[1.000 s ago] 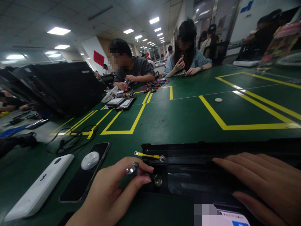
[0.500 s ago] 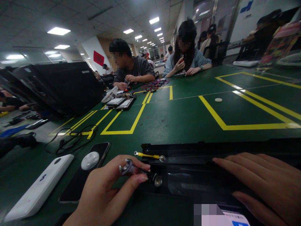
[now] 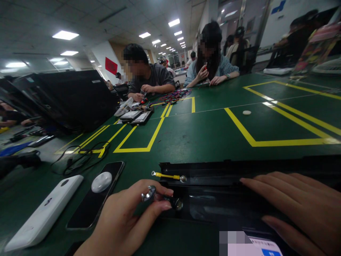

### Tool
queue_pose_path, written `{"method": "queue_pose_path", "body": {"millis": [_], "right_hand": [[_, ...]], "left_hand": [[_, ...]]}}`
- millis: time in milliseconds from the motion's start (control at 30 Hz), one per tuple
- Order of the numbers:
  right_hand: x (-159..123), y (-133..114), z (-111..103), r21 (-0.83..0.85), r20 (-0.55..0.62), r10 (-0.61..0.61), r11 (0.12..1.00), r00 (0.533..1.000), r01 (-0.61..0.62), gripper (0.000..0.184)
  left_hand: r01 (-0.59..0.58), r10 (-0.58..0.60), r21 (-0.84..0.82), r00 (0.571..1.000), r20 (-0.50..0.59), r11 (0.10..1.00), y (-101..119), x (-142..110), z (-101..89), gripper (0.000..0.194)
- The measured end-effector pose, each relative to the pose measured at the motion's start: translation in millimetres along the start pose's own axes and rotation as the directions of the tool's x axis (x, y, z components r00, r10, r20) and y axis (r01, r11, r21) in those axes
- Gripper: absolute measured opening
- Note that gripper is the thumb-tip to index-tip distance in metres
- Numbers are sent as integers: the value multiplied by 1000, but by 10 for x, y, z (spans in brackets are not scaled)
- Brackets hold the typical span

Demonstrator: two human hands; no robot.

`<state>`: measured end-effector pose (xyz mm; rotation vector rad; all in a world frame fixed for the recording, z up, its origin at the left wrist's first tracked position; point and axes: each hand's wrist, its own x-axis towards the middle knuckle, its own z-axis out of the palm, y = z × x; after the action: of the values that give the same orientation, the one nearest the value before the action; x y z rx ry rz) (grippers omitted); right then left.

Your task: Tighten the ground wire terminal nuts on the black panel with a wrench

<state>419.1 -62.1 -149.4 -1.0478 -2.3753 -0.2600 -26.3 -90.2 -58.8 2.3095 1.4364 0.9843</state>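
Note:
My left hand pinches a short cable with silver ring terminals between thumb and forefinger, at the left end of a black tray on the green table. The cable's far terminal rests on the tray. A yellow-sleeved cable lies on the tray's left corner just beyond my fingers. My right hand lies flat on the tray with its fingers stretched out and together, holding nothing.
A black phone carrying a white puck and a white power bank lie left of my hand. Black cords coil further left. Two people work across the table near a pile of coloured wires. Yellow tape lines mark the table.
My left hand twisted the cable's near terminal a little left and back again. The right hand stayed put.

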Motion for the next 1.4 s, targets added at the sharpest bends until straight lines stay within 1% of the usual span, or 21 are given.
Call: {"method": "queue_pose_path", "body": {"millis": [67, 133, 233, 300, 333, 400, 433, 467, 533, 567, 600, 633, 667, 733, 800, 900, 1000, 1133, 1200, 1333, 1400], "right_hand": [[3, 9, -9, -122, 57, -84, 988, 995, 90, 73], [12, 17, -7, -198, 89, -138, 968, 986, 154, 76], [23, 30, 4, -240, 106, -162, 953, 981, 183, 78], [24, 31, 4, -242, 114, -163, 952, 980, 186, 78], [24, 26, 1, -224, 111, -157, 958, 981, 178, 77], [32, -1, -3, -148, 80, -102, 983, 992, 113, 75], [44, -22, -2, -96, 53, -55, 994, 997, 59, 73], [61, -45, 2, -38, 21, -6, 999, 1000, 6, 72], [112, -91, 18, 61, -37, 81, 995, 996, -79, 70], [140, -110, 29, 96, -57, 104, 990, 993, -99, 70], [166, -124, 38, 121, -68, 118, 987, 991, -109, 69], [187, -132, 45, 136, -75, 124, 984, 989, -113, 69], [199, -132, 48, 146, -79, 125, 983, 989, -113, 69], [193, -112, 42, 151, -79, 120, 983, 990, -107, 68], [151, -72, 22, 141, -66, 100, 986, 993, -90, 68], [80, -17, -12, 106, -34, 53, 993, 998, -49, 66], [73, -21, -16, 122, -51, 72, 990, 996, -65, 67], [131, -80, 13, 155, -81, 112, 983, 990, -99, 70], [138, -91, 26, 154, -82, 111, 983, 990, -97, 70], [90, -56, 29, 155, -85, 107, 984, 991, -93, 72], [62, -31, 17, 115, -59, 75, 991, 995, -68, 72]], "left_hand": [[-7, 7, -8, 1000, 11, 1000, -5, 0, 3, 24], [-6, 6, -9, 1000, 15, 1000, -14, 0, 13, 23], [-20, 20, -21, 1000, -6, 1000, -25, 12, 26, 26], [-25, 24, -58, 999, -27, 998, -26, 25, 25, 28], [-12, 9, -93, 999, -41, 996, -23, 31, 19, 29], [62, -82, -196, 992, -97, 979, -11, 37, -5, 27], [110, -150, -260, 979, -137, 959, -5, 38, -21, 25], [157, -224, -328, 958, -180, 932, 1, 38, -38, 23], [218, -352, -445, 903, -245, 869, 8, 37, -69, 19], [230, -385, -479, 887, -256, 847, 8, 39, -79, 18], [234, -392, -489, 885, -250, 840, 6, 42, -85, 19], [228, -371, -473, 899, -234, 851, 2, 45, -86, 20], [209, -321, -432, 924, -207, 878, -3, 50, -83, 21], [134, -185, -314, 973, -140, 940, -10, 57, -70, 24], [59, -80, -213, 993, -88, 975, -8, 63, -55, 29], [2, -15, -157, 997, -81, 988, 10, 75, -45, 37], [-37, 22, -153, 995, -95, 988, 29, 98, -50, 40], [-45, 34, -141, 997, -75, 989, 30, 105, -53, 42], [-42, 33, -138, 997, -68, 990, 21, 90, -51, 44], [-48, 39, -146, 997, -63, 988, 1, 62, -48, 40], [-57, 49, -147, 997, -57, 987, -7, 61, -46, 40]]}}
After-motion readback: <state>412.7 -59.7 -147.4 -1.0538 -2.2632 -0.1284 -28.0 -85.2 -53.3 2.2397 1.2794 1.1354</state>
